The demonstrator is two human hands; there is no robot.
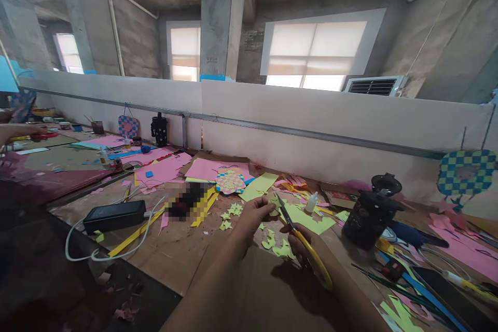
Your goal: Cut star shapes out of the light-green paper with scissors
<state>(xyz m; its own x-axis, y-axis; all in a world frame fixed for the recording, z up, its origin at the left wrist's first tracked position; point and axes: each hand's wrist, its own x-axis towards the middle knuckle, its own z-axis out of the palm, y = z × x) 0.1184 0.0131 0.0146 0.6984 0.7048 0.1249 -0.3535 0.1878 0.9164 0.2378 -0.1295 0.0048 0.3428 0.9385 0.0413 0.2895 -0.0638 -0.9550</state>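
My left hand pinches a small piece of light green paper between its fingers. My right hand grips yellow-handled scissors, and their metal blades reach up to that paper. Cut light green scraps and small star-like pieces lie on the brown cardboard work surface just below my hands. A larger light green sheet lies beyond the scissors.
A black power adapter with white cable lies to the left, and a black flask stands to the right. Nearby are a small glue bottle, a woven paper craft and pink sheets. Another person's hand reaches in at far left.
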